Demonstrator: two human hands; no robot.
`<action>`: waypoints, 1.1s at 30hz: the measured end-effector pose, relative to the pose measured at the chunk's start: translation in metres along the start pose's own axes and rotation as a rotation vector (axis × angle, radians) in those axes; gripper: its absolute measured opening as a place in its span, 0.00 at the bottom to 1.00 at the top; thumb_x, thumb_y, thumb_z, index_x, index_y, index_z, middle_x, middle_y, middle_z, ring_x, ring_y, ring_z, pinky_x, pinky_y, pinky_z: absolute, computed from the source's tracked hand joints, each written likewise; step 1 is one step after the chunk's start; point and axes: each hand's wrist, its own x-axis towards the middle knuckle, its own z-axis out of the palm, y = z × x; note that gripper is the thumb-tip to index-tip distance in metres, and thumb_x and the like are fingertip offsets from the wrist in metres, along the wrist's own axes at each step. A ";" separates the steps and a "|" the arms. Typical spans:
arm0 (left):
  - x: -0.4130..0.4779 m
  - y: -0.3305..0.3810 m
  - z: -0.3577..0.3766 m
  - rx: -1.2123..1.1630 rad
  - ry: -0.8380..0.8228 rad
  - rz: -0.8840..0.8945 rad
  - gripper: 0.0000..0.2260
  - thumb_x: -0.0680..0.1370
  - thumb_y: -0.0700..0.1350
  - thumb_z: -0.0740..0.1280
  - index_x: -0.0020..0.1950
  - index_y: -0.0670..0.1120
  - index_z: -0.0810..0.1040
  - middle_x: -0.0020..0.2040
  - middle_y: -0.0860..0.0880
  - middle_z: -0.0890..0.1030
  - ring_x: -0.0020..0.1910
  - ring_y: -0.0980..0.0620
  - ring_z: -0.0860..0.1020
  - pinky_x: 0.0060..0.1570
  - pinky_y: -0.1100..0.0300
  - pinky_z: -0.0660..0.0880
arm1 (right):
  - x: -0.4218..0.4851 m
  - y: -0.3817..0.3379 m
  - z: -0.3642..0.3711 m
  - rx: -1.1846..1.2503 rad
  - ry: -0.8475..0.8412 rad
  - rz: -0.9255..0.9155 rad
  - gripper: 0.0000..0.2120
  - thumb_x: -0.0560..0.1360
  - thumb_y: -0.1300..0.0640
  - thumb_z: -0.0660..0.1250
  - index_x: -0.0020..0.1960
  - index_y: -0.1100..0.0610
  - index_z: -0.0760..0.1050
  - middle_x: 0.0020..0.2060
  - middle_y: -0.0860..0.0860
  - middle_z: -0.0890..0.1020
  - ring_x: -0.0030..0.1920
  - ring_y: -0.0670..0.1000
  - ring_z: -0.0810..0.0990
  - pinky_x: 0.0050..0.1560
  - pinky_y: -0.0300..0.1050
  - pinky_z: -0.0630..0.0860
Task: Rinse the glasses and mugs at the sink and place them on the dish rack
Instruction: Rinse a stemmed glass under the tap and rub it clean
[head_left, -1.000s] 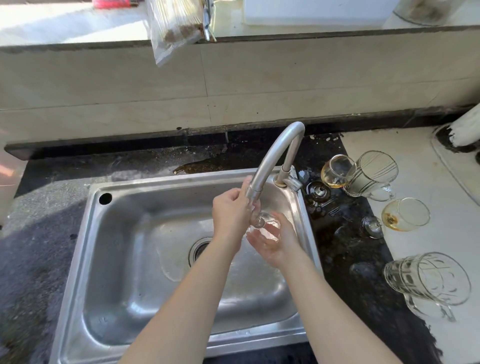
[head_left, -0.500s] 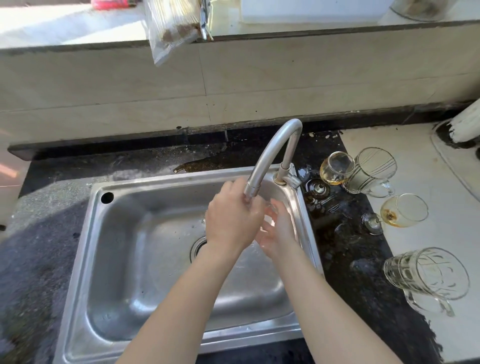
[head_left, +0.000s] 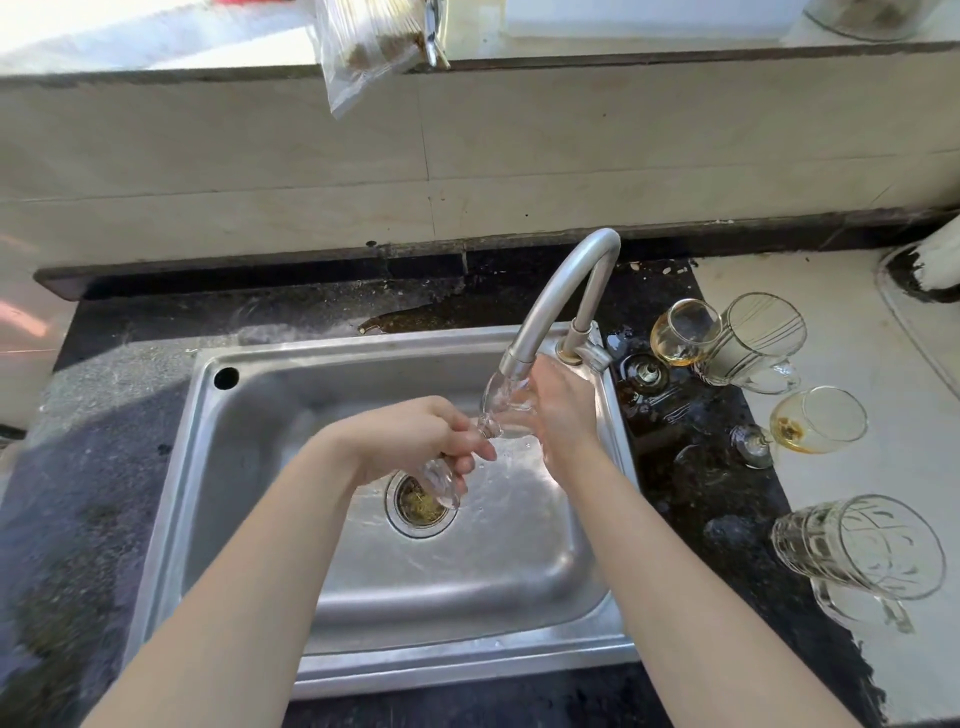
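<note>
Stemmed glass (head_left: 498, 410) under the faucet (head_left: 550, 312)
Left hand (head_left: 415, 441) fists its stem; right hand (head_left: 563, 410) cups the bowl over the sink (head_left: 171, 519).

Brushed steel sink (head_left: 171, 519), clear glass (head_left: 506, 405)

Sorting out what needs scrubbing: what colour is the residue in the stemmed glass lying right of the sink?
Amber-brown, pooled low in the stemmed glass, clearest in the head view.
</note>
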 end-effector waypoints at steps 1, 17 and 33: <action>0.003 0.000 0.005 0.128 0.064 -0.003 0.08 0.82 0.40 0.59 0.50 0.39 0.77 0.33 0.49 0.73 0.28 0.54 0.78 0.33 0.61 0.77 | 0.000 -0.001 0.004 -0.062 0.012 -0.023 0.09 0.72 0.56 0.66 0.40 0.63 0.78 0.32 0.54 0.79 0.32 0.49 0.79 0.36 0.50 0.80; 0.024 -0.037 0.030 0.448 0.734 0.034 0.05 0.71 0.53 0.67 0.38 0.56 0.73 0.40 0.52 0.79 0.48 0.44 0.78 0.40 0.57 0.70 | -0.018 -0.028 0.004 -0.756 -0.318 -0.137 0.19 0.72 0.40 0.69 0.37 0.56 0.84 0.32 0.45 0.83 0.35 0.47 0.80 0.40 0.42 0.73; 0.007 -0.026 0.010 -0.196 -0.121 -0.029 0.20 0.73 0.32 0.67 0.31 0.49 0.60 0.24 0.52 0.57 0.21 0.54 0.55 0.23 0.64 0.65 | -0.022 -0.035 0.005 -0.672 -0.396 -0.236 0.22 0.72 0.45 0.72 0.27 0.60 0.76 0.24 0.54 0.78 0.30 0.50 0.79 0.40 0.39 0.74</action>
